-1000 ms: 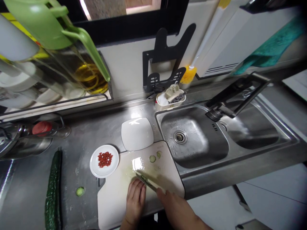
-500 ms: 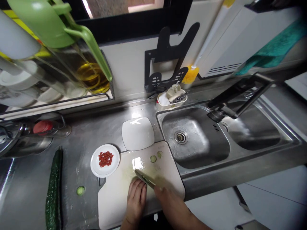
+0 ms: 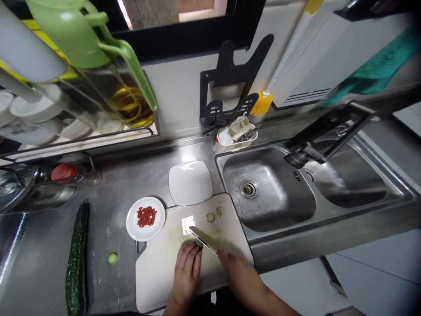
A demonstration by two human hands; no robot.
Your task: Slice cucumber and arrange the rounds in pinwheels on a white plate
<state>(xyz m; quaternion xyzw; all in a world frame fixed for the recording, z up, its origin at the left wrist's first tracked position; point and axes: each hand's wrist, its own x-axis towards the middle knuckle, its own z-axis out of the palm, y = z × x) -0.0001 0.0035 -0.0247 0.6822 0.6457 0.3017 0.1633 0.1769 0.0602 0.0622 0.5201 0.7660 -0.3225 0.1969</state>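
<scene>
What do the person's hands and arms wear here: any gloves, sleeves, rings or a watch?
Nothing that I can see. The left hand and the right hand have no gloves and no visible ring. The wrists and the short part of the forearms in view show no sleeve, watch or bracelet.

Cucumber piece (image 3: 198, 244) mostly hidden under L hand (image 3: 187, 273); knife (image 3: 203, 237) handle hidden in R hand (image 3: 240, 277)

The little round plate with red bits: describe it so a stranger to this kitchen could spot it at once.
Start at the steel sink, then go left to the white cutting board. At the board's far left corner sits a small round white plate; unlike the bare square plate beside it, it holds a pile of red pieces.
</scene>
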